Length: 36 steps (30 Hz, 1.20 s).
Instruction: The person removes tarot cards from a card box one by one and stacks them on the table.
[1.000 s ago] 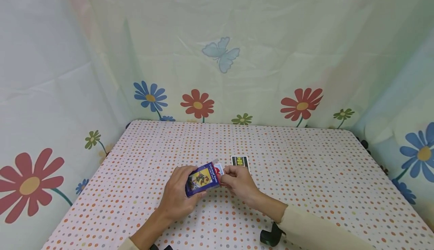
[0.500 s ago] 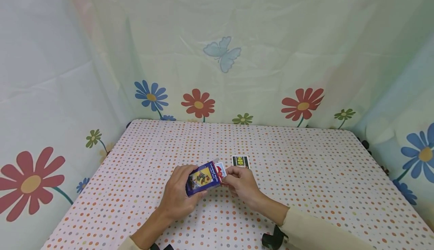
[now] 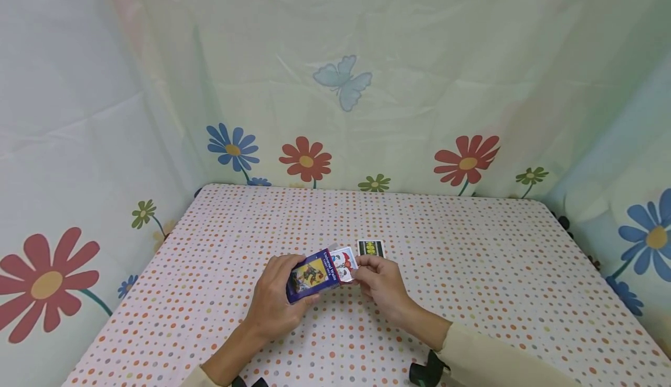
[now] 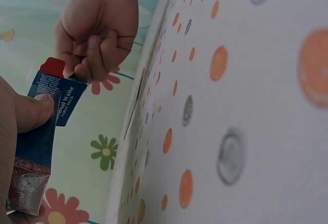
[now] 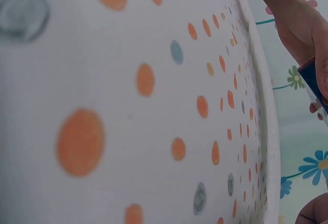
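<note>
My left hand grips a dark blue tarot deck box with a yellow picture on its front, held tilted above the table. From the box's right end a white card with red and blue artwork sticks out partway. The thumb and fingers of my right hand pinch the outer edge of that card. Seen in the left wrist view, the box has its red flap folded out beside the right hand. A black and yellow card lies on the table just behind my right hand, partly covered by it.
The table wears a white cloth with coloured dots. Curtains printed with flowers and butterflies hang behind and at both sides. Black camera mounts sit under the wrists.
My right hand has moved a little to the right, and the white card now shows further out of the box. The left hand and the box have stayed nearly still.
</note>
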Each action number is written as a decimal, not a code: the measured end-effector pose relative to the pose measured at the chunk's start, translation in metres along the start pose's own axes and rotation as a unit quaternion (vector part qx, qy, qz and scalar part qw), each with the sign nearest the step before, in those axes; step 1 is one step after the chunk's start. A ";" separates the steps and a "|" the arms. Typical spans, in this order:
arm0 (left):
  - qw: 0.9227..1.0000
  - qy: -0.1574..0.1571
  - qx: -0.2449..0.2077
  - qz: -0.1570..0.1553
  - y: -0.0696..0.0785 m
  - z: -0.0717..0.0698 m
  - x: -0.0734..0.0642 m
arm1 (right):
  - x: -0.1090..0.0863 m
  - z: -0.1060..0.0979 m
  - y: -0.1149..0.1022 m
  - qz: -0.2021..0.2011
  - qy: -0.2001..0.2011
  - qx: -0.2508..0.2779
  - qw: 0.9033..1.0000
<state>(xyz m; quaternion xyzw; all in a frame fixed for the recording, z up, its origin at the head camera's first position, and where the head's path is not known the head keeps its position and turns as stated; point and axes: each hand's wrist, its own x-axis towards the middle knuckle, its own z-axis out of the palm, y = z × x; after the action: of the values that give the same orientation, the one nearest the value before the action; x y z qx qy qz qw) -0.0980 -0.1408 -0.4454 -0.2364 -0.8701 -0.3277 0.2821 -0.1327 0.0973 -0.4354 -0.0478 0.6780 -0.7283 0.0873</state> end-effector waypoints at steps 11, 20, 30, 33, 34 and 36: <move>1.000 0.001 0.003 -0.011 0.001 0.000 0.000 | 0.001 -0.007 0.003 0.014 0.030 -0.002 0.999; 1.000 0.006 0.002 -0.007 0.000 -0.001 0.001 | 0.008 -0.011 0.001 -0.011 0.052 0.014 0.998; 1.000 0.006 -0.004 -0.008 0.002 -0.001 0.004 | 0.011 -0.014 0.001 -0.016 0.074 0.012 0.997; 1.000 0.003 -0.002 -0.010 0.002 -0.001 0.002 | 0.010 -0.015 0.003 -0.017 0.081 0.007 0.997; 1.000 0.002 -0.002 -0.010 0.002 -0.001 0.002 | 0.010 -0.015 0.003 -0.017 0.083 0.005 0.996; 1.000 0.001 -0.003 -0.010 0.002 -0.001 0.001 | 0.010 -0.016 0.004 -0.019 0.086 -0.001 0.996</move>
<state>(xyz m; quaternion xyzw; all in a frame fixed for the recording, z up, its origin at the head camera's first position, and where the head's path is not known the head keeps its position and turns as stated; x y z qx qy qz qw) -0.0971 -0.1400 -0.4426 -0.2279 -0.8712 -0.3331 0.2794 -0.1457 0.1107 -0.4410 0.0021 0.6825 -0.7307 0.0151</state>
